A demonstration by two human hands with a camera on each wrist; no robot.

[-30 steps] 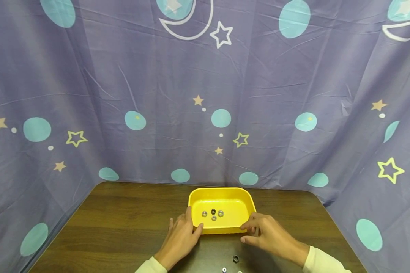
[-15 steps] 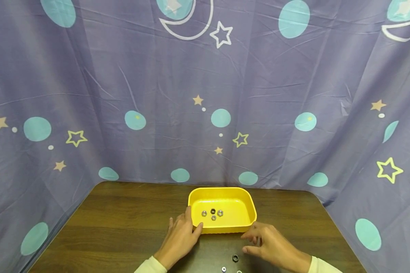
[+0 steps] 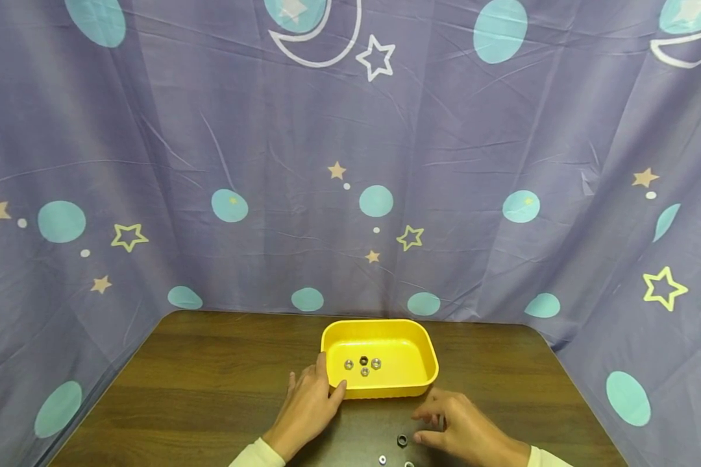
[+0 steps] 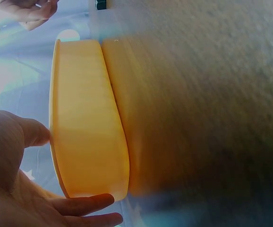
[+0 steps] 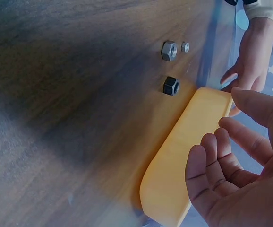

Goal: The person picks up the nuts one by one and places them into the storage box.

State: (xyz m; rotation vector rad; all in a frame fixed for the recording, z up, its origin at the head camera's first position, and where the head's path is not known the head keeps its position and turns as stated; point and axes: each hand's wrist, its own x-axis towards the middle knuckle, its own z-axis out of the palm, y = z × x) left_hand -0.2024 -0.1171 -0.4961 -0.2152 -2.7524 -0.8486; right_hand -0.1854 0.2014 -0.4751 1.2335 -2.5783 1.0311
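Observation:
My left hand [image 3: 306,403] rests against the left near corner of a yellow plastic tray [image 3: 380,393]. In the left wrist view its thumb [image 4: 35,133] touches the rim, and straight fingers [image 4: 87,204] lie along the end wall. Several hex nuts lie inside the tray: a black nut [image 3: 363,360] and silver ones, such as a silver nut [image 3: 376,364]. My right hand [image 3: 464,425] hovers in front of the tray's right near corner, loosely bent and holding nothing. Just left of its thumb lies a black hex nut [image 3: 402,440] on the table.
Nearer to me on the wooden table [image 3: 228,370] are a small silver nut [image 3: 382,460] and another silver nut [image 3: 409,464], cut off by the frame edge. A purple patterned curtain [image 3: 304,130] hangs behind the table and at both sides.
My right hand has come off the tray's near right corner and moved down toward me, closer to the black nut on the table. The left hand and the tray keep their places.

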